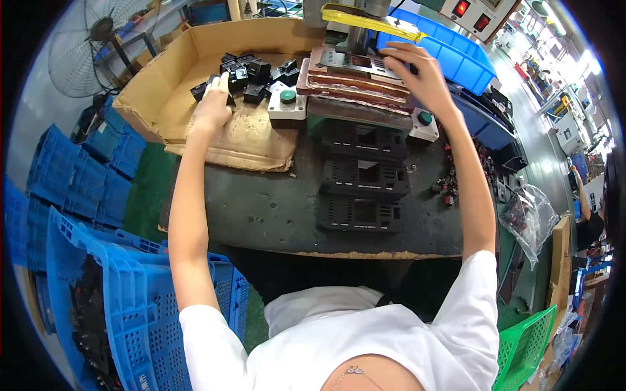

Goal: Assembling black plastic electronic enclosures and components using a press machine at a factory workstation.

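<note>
Apparently mid-batch: three panels (pixel 365 187) on worktop (pixel 267 218), blocks (pixel 259 70) left in carton (pixel 160 68); left hand (pixel 214 107) at blocks, grip unclear; right hand (pixel 425 75), fingers parted, at plate (pixel 349 62).

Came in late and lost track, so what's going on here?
At this workbench, the person's left hand is at black plastic parts in an open cardboard box; the right hand is at a slotted metal plate on the layered fixture. Three black slotted panels lie in a row toward the person.

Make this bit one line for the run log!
left hand: at black parts in cardboard box, grip unclear | right hand: by silver plate, right end | bench: three black panels in a column
</note>
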A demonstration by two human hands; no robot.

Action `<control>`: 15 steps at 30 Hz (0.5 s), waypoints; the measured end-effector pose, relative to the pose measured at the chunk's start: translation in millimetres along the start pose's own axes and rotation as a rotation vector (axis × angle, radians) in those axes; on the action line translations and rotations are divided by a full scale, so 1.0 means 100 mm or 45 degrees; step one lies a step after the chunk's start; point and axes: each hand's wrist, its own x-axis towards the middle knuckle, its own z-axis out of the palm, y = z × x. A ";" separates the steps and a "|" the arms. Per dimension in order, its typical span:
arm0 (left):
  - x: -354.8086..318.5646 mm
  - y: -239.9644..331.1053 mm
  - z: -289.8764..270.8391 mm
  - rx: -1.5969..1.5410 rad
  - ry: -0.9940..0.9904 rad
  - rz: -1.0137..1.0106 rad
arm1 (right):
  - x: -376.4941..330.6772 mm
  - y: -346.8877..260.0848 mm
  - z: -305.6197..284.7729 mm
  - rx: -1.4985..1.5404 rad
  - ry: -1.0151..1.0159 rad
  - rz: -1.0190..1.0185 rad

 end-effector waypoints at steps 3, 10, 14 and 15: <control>0.08 0.18 -0.18 -0.017 0.252 0.087 | -0.13 -0.04 -0.46 0.125 -0.029 0.068; 0.12 0.30 -0.35 -0.946 0.252 -0.035 | -0.90 -0.06 -0.99 0.202 -0.370 0.450; 0.16 0.48 -0.34 -1.181 0.163 0.002 | -1.29 0.10 -1.03 0.589 -0.665 0.777; 0.13 0.64 -0.45 -1.199 0.129 -0.026 | -1.32 0.09 -1.05 0.671 -0.800 0.786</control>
